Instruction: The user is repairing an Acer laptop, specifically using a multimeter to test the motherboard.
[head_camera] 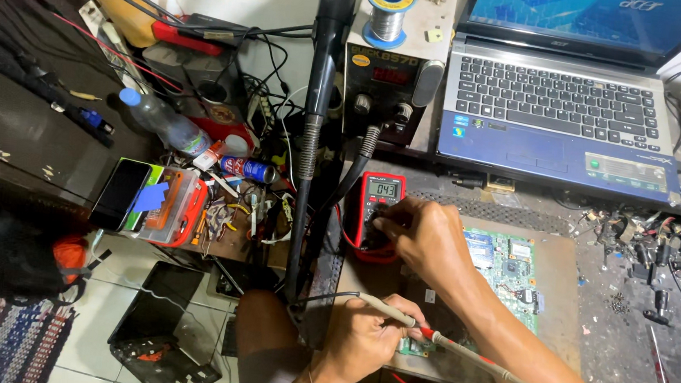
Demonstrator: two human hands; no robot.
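My left hand (367,336) grips two thin test probes (395,313), one on a black lead and one on a red lead, with their tips against the near edge of a green circuit board (506,268). My right hand (423,236) reaches across the board to a red multimeter (378,211) and its fingers rest on the meter's dial area. The meter's small screen is lit. The board lies on a brown work mat (555,317), partly hidden by my right forearm.
An open laptop (557,112) stands behind the board. A grey soldering station (393,56) with a solder spool on top and a black hose sits left of it. Small tools, a bottle (162,122), a phone (119,193) and loose screws clutter both sides.
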